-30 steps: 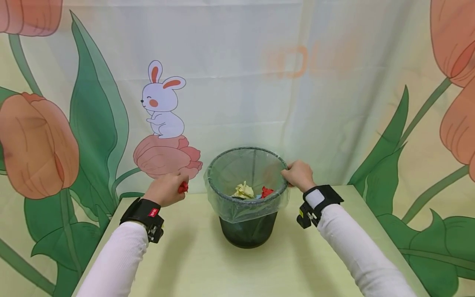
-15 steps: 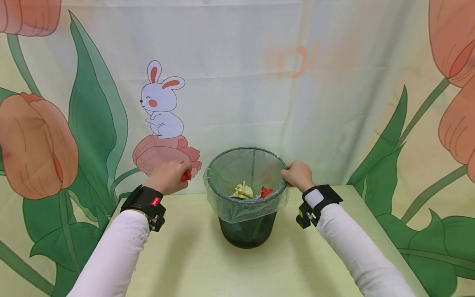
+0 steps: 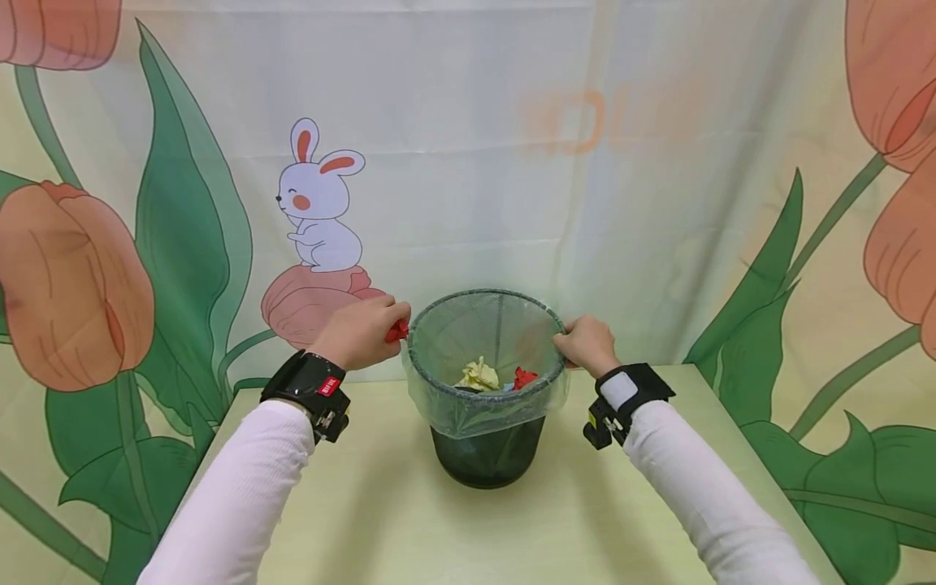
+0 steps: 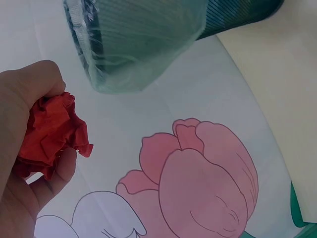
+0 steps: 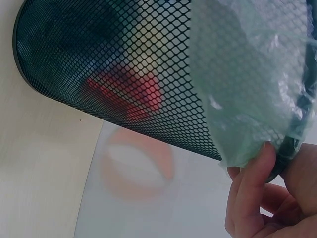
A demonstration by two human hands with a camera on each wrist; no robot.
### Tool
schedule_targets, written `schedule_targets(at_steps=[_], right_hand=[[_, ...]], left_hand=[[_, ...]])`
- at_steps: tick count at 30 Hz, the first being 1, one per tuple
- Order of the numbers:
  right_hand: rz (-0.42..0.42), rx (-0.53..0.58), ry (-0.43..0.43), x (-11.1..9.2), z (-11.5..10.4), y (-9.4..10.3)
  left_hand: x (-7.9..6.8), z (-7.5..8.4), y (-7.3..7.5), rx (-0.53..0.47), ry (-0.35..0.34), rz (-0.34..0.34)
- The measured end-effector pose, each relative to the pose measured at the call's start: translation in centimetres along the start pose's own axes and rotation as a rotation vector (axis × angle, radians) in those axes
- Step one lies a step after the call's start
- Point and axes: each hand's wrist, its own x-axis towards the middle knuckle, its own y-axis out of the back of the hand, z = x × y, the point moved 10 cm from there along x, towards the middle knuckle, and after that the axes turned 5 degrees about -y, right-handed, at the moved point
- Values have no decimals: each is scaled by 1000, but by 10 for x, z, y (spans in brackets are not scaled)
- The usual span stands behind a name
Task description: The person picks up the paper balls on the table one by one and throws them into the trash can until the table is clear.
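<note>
A dark mesh wastebasket (image 3: 488, 455) stands upright on the table, lined with a clear plastic bag (image 3: 461, 418) folded over its rim. My left hand (image 3: 363, 333) grips a crumpled ball of red paper (image 4: 52, 131) between thumb and fingers, just outside the basket's left rim. On the opposite side, my right hand (image 3: 588, 345) pinches the rim and the bag's edge, thumb and fingers on either side of it (image 5: 267, 198). Inside lie a crumpled yellow paper (image 3: 480, 375), a crumpled red paper (image 3: 524, 378) and a bit of something light blue.
The pale table (image 3: 468, 536) extends in front of the basket and to both sides. Right behind it hangs a curtain (image 3: 468, 162) printed with tulips and a rabbit. Each wrist wears a black strap with a small camera.
My left hand has moved right and slightly up with the red paper ball, coming close to the basket's left rim. My right hand has stayed at the rim.
</note>
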Motion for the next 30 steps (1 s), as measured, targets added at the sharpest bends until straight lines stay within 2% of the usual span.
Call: schedule_targets(at_steps=[12, 16, 30], right_hand=[[7, -15, 3, 2, -1, 0], [4, -15, -3, 2, -1, -1], [-15, -12, -19, 2, 2, -1]], left_hand=[[15, 22, 7, -6, -34, -9], [19, 34, 9, -10, -71, -5], [34, 63, 11, -23, -154, 47]])
